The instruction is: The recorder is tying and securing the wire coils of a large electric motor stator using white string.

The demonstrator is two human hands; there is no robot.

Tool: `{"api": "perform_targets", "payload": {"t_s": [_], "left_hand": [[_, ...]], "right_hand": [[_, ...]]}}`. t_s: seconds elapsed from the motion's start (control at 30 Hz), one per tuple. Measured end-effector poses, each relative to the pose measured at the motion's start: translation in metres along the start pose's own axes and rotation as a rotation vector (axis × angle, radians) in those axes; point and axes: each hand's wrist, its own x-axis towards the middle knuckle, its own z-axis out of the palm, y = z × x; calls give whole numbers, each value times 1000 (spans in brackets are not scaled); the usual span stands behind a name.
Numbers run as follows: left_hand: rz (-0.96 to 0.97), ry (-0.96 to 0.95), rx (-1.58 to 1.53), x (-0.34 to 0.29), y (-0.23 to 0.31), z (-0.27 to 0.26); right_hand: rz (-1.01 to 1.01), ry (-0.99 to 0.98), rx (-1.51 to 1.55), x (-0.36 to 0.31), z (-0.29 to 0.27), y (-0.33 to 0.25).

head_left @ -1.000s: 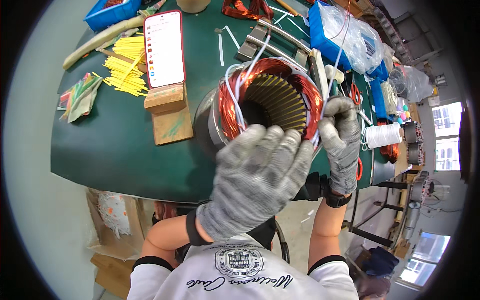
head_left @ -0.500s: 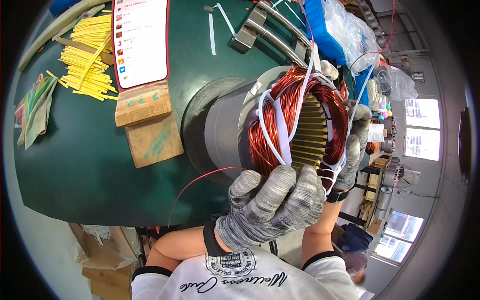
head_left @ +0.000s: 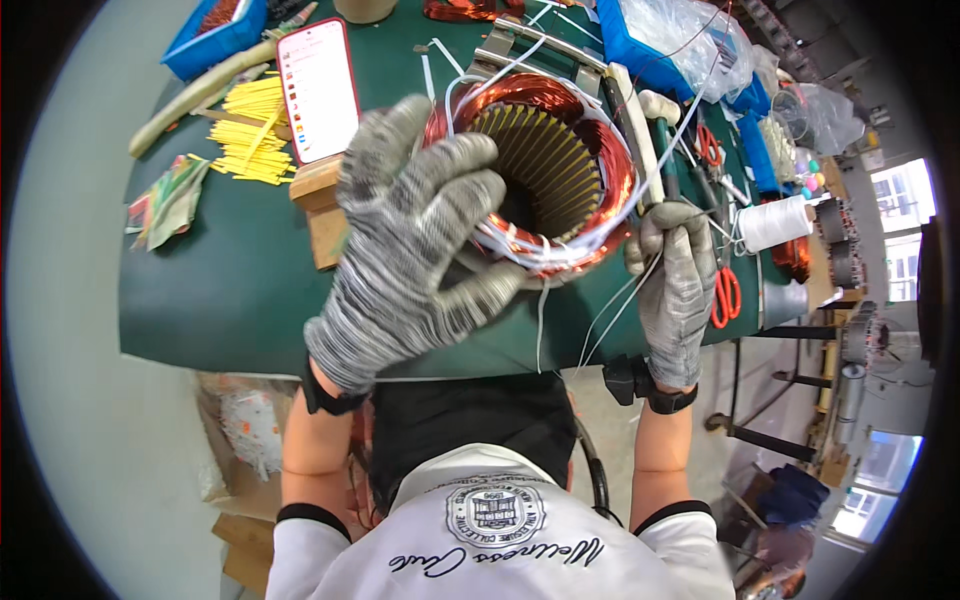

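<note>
Where the green bench top (head_left: 230,300) runs out L of the L hand (head_left: 400,250), a patterned cloth scrap (head_left: 172,205) lies well apart from it, w/ a blue bin (head_left: 205,42) beyond, twd the far edge. Nearer the L hand come a loose pile of yellow strips (head_left: 255,130), then a phone (head_left: 318,90) in a red case, propped at a wooden block (head_left: 320,215) that's partly hidden behind that hand. The L hand itself, in a striped grey glove, is loosely spread & released, fingers over the L side of the motor stator (head_left: 550,165), thumb near its front rim; can't tell if fingertips touch. Stator sits betw. both hands, bore tipped twd the person, copper windings (head_left: 618,165) ringing its mouth, white cord (head_left: 580,250) laced along the near rim. Just R of it, the R hand (head_left: 678,280), also gloved, has fingers curled & thumb pressed in, pinching a thin white strand (head_left: 620,314) that trails below. Beyond the R hand: a white-headed mallet (head_left: 657,107), plus a clear plastic bag (head_left: 690,40) farther off. Right next to its R side, red-handled scissors (head_left: 725,293); a bit farther R, a white thread spool (head_left: 775,225).
</note>
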Motion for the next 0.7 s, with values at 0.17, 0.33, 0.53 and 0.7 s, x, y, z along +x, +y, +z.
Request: {"api": "perform_targets", "payload": {"t_s": [0.17, 0.33, 0.53, 0.7], "left_hand": [[229, -187, 260, 24, 19, -28], [259, -310, 80, 31, 19, -17], [160, -362, 157, 41, 32, -19], [-33, -689, -33, 61, 31, -22]], "right_hand": [[151, 12, -290, -47, 5, -23], [250, -49, -97, -60, 21, -20], [275, -74, 7, -46, 22, -5], [67, -6, -177, -25, 45, 15]]}}
